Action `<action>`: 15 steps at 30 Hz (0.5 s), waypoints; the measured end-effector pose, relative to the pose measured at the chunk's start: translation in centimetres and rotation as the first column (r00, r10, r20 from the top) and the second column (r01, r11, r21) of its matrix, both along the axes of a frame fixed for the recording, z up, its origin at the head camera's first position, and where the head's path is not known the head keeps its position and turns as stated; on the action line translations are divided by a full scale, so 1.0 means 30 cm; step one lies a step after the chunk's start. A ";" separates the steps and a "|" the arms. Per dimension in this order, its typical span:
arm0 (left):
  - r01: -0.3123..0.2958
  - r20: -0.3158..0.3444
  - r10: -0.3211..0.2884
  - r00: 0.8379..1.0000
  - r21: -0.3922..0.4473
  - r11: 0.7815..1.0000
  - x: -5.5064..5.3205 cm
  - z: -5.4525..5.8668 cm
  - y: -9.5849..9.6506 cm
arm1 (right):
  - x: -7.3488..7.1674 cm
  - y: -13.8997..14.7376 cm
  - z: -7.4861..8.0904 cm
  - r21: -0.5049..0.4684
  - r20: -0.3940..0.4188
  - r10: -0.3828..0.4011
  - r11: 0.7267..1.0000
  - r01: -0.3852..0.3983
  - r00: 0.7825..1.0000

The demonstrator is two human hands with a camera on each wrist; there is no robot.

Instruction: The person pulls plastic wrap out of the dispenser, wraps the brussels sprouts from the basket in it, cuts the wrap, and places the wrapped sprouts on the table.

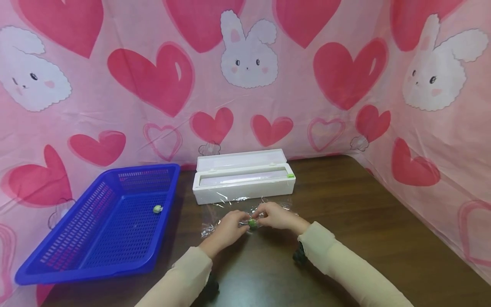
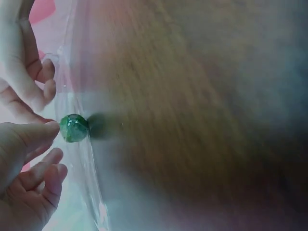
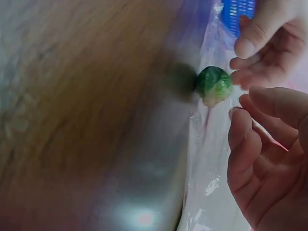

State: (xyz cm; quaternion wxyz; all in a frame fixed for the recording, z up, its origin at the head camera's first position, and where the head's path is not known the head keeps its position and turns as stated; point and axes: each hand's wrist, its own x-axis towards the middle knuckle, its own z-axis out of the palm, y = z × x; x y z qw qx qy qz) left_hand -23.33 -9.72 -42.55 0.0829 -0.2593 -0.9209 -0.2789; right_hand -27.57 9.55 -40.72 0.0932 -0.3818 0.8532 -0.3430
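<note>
A small green Brussels sprout lies at the near edge of a sheet of clear plastic wrap, with shiny glints on it. From the left, my left hand holds the sprout at its side with thumb and fingertip. My right hand comes in from the right, its fingers bent and its fingertips right by the sprout. In the right wrist view, the right hand's thumb and forefinger lie close behind the sprout; I cannot tell whether they pinch the film there.
Behind the hands stands a white plastic wrap dispenser box, its lid raised, with a green tab at the right end. To the left is a blue perforated basket holding one pale sprout. A pink heart-and-rabbit cloth hangs behind the brown table.
</note>
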 end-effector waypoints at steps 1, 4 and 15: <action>-0.004 0.007 0.004 1.000 0.001 1.000 -0.003 -0.003 0.005 | -0.002 -0.003 -0.004 0.015 0.004 -0.014 1.000 0.014 1.000; -0.013 0.033 0.013 0.999 0.016 1.000 -0.010 -0.010 0.015 | -0.010 -0.008 -0.017 0.049 0.022 -0.054 0.997 0.053 0.998; -0.014 0.052 0.016 0.999 -0.030 0.999 -0.041 -0.025 0.022 | -0.038 -0.024 -0.033 0.066 0.067 -0.102 0.993 0.098 0.992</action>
